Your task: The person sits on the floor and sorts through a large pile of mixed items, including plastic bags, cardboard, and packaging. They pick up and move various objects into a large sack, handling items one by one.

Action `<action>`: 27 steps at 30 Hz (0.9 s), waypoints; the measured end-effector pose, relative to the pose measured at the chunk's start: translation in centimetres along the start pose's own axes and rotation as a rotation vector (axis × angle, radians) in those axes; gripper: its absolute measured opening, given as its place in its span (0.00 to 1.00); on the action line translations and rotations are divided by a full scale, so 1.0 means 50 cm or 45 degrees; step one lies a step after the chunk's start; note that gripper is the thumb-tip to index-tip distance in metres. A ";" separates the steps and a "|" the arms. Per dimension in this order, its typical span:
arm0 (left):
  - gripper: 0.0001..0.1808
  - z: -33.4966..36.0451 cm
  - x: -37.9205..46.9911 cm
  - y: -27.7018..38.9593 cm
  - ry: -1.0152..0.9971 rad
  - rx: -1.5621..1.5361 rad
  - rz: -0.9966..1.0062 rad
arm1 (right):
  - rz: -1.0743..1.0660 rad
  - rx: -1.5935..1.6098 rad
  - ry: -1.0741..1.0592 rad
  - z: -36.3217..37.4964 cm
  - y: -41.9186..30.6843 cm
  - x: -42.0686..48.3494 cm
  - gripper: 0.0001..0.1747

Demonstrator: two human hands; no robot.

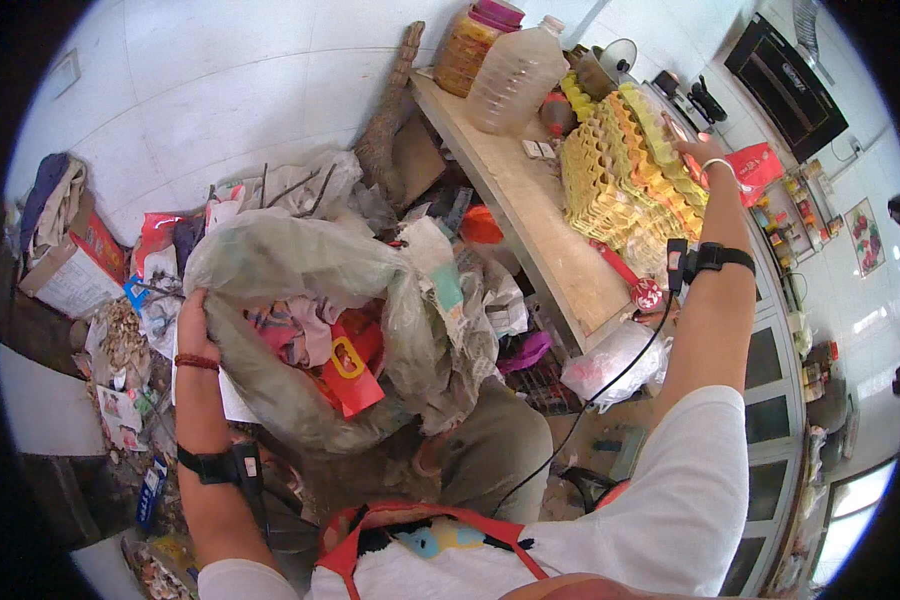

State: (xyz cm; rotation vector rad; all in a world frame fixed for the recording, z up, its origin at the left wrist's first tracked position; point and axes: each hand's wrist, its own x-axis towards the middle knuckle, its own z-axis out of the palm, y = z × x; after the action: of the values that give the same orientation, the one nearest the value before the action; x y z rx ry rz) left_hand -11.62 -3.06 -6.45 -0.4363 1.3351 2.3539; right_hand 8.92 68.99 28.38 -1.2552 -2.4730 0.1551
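Observation:
My left hand grips the rolled rim of a large translucent plastic bag in front of me. Inside the bag lie a crumpled pink and striped cloth and a red packet with a yellow handle. My right hand reaches far out to the right, over a tall stack of yellow and orange egg trays on a wooden table. Small red and white items lie at its fingers, and whether they are held is too small to tell. Beside that wrist is a red printed packet.
The tabletop also bears a clear plastic jug, an orange-filled jar and a red-handled fan-like item. A white plastic bag hangs at its corner. A cardboard box and scattered litter lie left.

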 end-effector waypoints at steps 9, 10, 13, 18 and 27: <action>0.22 0.013 -0.012 0.005 0.039 0.044 0.001 | -0.081 -0.215 0.055 0.014 -0.006 -0.017 0.49; 0.22 0.016 -0.017 0.007 0.052 0.040 0.007 | -0.111 -0.257 0.132 0.017 -0.012 -0.026 0.48; 0.21 0.022 -0.030 0.011 0.056 0.028 -0.006 | -0.216 -0.467 0.440 0.033 -0.055 -0.082 0.44; 0.19 0.019 -0.046 0.013 -0.151 0.069 -0.053 | -1.101 -0.325 0.883 0.107 -0.206 -0.321 0.34; 0.38 0.107 -0.168 -0.074 -0.188 1.246 0.495 | -1.547 0.378 -0.512 0.402 -0.417 -0.951 0.39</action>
State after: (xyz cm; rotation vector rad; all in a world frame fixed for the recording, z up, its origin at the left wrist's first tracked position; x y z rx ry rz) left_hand -2.89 1.72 -2.76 0.3101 2.3912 1.6068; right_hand 11.37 19.86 2.33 0.5337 -2.9170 0.4361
